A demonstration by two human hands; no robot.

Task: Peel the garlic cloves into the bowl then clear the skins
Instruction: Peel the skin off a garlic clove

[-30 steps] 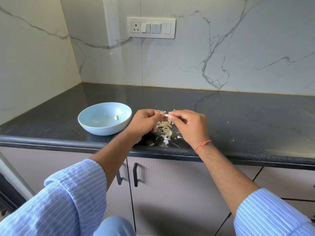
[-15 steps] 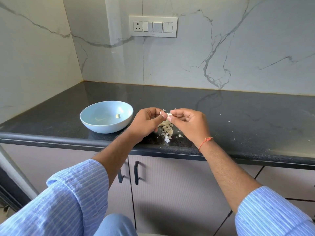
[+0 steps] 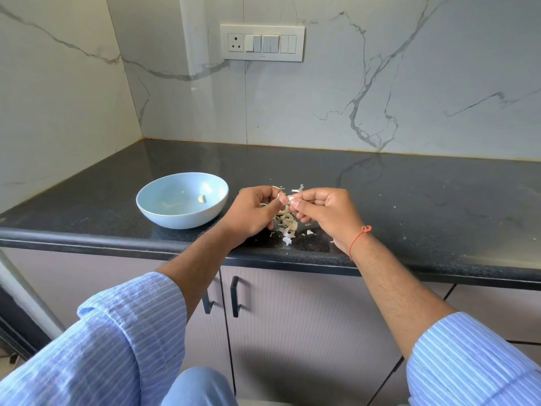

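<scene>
A pale blue bowl (image 3: 152,205) stands on the black counter, holding one peeled garlic clove (image 3: 202,198). To its right, my left hand (image 3: 253,212) and my right hand (image 3: 328,213) meet just above the counter. Both pinch a small white garlic clove (image 3: 289,197) between their fingertips. The clove is mostly hidden by the fingers. Beneath the hands lies a heap of garlic skins (image 3: 288,225), with loose white flakes around it.
The counter's front edge (image 3: 117,244) runs just below the hands, with cabinet doors and black handles (image 3: 235,297) underneath. Marble walls close off the back and left. A switch panel (image 3: 262,43) sits on the back wall.
Both hands stay together on the clove, the fingers shifting slightly as they work it. The bowl and skins have not moved.
</scene>
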